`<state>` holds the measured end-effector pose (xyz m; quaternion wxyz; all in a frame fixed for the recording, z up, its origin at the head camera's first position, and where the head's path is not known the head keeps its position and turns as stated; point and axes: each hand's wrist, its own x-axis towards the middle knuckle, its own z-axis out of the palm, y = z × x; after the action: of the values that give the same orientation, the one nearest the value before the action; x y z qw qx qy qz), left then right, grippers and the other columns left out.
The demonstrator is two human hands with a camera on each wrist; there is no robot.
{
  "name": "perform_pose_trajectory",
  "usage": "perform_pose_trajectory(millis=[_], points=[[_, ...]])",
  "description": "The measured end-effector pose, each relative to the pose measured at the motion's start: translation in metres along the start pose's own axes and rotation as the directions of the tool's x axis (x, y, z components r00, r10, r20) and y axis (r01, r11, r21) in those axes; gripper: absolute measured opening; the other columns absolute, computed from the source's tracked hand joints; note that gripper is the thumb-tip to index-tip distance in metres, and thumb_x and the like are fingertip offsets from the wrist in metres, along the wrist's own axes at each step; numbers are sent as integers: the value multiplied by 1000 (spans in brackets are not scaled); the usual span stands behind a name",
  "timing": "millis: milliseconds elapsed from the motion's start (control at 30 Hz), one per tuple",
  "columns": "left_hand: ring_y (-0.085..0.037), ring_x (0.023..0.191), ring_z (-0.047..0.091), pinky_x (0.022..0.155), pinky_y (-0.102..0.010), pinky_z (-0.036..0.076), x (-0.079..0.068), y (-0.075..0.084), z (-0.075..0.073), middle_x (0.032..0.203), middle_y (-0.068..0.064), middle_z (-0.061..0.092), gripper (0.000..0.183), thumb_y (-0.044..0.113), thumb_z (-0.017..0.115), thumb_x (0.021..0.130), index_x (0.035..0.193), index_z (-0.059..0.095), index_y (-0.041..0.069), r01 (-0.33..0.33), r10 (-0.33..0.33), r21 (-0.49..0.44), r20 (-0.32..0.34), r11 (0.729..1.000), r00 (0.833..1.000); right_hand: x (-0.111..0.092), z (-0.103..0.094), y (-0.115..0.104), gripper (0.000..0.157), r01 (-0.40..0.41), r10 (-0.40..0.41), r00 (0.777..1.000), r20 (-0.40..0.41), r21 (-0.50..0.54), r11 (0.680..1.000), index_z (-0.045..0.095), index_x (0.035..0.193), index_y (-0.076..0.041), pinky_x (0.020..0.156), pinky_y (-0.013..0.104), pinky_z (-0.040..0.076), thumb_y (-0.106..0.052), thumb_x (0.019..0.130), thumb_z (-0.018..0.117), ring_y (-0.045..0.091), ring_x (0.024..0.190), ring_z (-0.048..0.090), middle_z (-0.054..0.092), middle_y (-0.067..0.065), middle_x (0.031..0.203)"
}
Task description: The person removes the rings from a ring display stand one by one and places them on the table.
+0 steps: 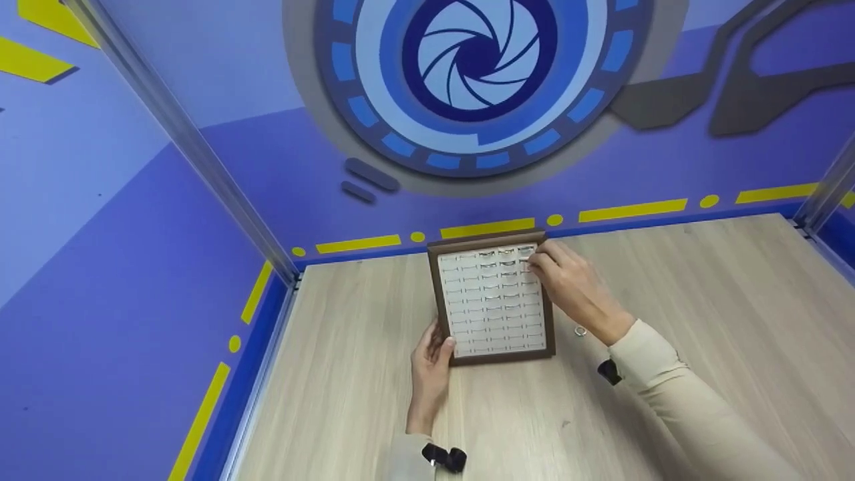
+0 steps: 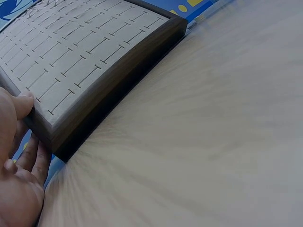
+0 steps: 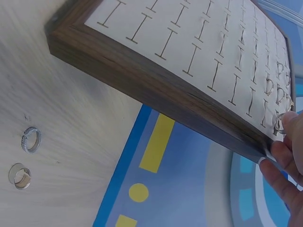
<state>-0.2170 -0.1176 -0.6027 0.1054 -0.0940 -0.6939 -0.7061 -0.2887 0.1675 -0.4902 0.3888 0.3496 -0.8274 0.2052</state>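
Observation:
A wood-framed ring display tray (image 1: 491, 317) stands tilted on the table, its pale padded face cut with rows of small slots. Several rings (image 1: 507, 252) sit in the slots of its upper rows. At its lower left corner my left hand (image 1: 431, 374) grips the frame, the thumb (image 2: 23, 104) over the front and the other fingers behind. My right hand (image 1: 571, 280) is at the upper right edge, pinching a silver ring (image 3: 279, 124) at a slot there. The fingertips partly hide that ring.
Two loose rings lie on the table right of the tray: a textured silver one (image 3: 31, 140) and a plain wide band (image 3: 20, 176). Behind the tray rises a blue printed wall (image 1: 374, 220); another panel (image 1: 133, 280) bounds the left side.

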Motion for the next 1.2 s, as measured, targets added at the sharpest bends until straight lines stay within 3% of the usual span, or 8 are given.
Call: perform_pose_trajectory(millis=[133, 267, 533, 633, 867, 1200], points=[[-33, 124, 58, 104, -31, 51, -1, 2, 0, 135, -22, 59, 53, 2, 59, 99, 147, 40, -7, 11, -11, 14, 0, 1000, 1000, -1, -1, -1, 7, -5, 5, 1000, 6, 9, 1000, 68, 98, 3, 65, 35, 56, -3, 96, 63, 25, 81, 59, 61, 10, 96], [-35, 126, 56, 105, -31, 50, -1, 1, -1, 137, -22, 57, 54, 2, 59, 99, 148, 39, -7, 25, -25, 42, -3, 999, 1000, -3, -2, -1, 6, -13, 13, 1000, 8, 8, 1000, 68, 98, 2, 65, 36, 56, 0, 92, 68, 25, 81, 59, 61, 10, 97], [-28, 128, 56, 107, -28, 47, 5, -32, 0, 140, -14, 57, 56, 16, 61, 100, 151, 40, 6, 37, -36, 28, -27, 999, 999, -3, -2, 1, 9, -10, 10, 1000, 12, 15, 1000, 69, 99, 2, 70, 35, 57, 3, 90, 70, 25, 84, 60, 62, 11, 97], [-29, 128, 56, 107, -29, 48, 6, -29, 0, 140, -15, 57, 55, 12, 60, 100, 151, 40, 3, 53, -52, 22, -29, 998, 998, -3, -1, 2, 11, -1, 1, 1000, 2, 18, 1000, 69, 98, 3, 71, 35, 58, 4, 88, 71, 25, 85, 61, 62, 11, 97], [-32, 123, 59, 105, -33, 50, 0, -1, 2, 134, -22, 60, 50, 1, 58, 99, 146, 43, -7, 17, -16, 50, -24, 999, 1000, -7, 0, 3, 15, 19, -18, 1000, -18, 15, 1000, 69, 99, 4, 71, 36, 58, 6, 85, 74, 26, 85, 62, 62, 13, 98], [-37, 122, 59, 104, -31, 51, 1, -2, 0, 133, -27, 58, 52, -1, 58, 98, 145, 39, -12, -30, 30, 27, -4, 999, 1000, -7, -3, 3, 14, 30, -30, 1000, -9, 11, 1000, 69, 99, 4, 72, 35, 58, 6, 85, 74, 25, 86, 61, 63, 12, 98]])
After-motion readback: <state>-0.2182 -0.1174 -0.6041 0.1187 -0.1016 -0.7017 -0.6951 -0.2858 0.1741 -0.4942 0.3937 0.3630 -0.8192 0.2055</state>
